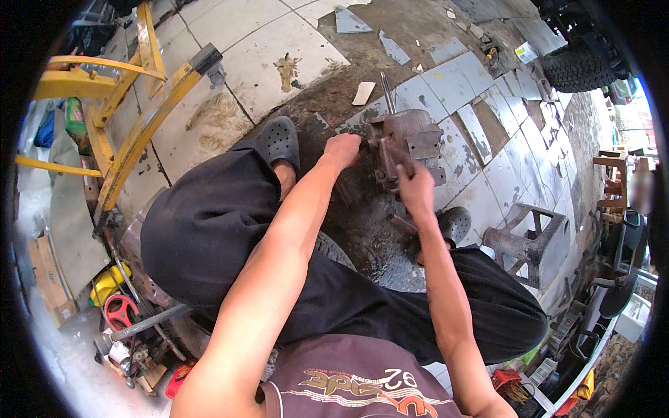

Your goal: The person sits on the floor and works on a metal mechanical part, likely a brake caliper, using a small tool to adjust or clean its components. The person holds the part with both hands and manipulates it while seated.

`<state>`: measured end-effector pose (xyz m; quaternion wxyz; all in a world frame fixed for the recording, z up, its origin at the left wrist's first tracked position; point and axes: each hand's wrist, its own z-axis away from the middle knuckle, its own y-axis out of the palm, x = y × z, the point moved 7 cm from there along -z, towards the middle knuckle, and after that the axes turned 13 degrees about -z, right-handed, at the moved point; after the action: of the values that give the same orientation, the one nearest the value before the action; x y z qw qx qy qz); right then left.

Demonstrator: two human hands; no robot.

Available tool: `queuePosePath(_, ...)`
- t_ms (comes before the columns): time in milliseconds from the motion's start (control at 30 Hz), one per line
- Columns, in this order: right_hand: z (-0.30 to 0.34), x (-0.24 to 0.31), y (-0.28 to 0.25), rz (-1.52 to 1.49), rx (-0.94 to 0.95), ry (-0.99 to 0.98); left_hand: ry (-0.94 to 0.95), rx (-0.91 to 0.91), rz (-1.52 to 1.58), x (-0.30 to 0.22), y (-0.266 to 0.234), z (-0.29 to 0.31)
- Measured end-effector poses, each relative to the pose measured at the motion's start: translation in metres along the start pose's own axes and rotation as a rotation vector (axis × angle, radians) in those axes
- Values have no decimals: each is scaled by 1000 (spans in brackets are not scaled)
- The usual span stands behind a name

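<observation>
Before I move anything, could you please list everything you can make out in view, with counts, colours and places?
Greasy, blocky metal housing with rod-like shaft: one, grey-brown, floor, upper centre
Curved metal frame: one, yellow, upper left
Flat broken tile shards: several, blue-grey, top centre
Small flat fragment: one, cream, left of the shaft
Boxy stool: one, grey, right
Knobbly rubber tyre: one, black, upper right
Round spoked part: one, red, lower left
Cardboard piece: one, brown, left
Edge clutter: uncountable, mixed colours, too small to identify
Perforated clogs: two, dark grey, on the feet
Trousers: one pair, black, lower centre
Left hand: one, bare, by the housing's left side
Right hand: one, bare, blurred, at the housing's near side
</observation>
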<state>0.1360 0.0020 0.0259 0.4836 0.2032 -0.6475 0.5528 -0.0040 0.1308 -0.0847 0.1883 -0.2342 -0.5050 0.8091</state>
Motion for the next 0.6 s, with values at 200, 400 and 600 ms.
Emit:
queuePosePath(200, 5, -34, 65, 579, 314, 86, 24, -43, -10, -8, -5, -5)
queuePosePath(400, 26, -35, 72, 751, 400, 9, -5, -8, -18, -7, -8, 0)
queuePosePath(600, 11, -33, 78, 804, 327, -50, 12, -27, -30, -11, -7, -3)
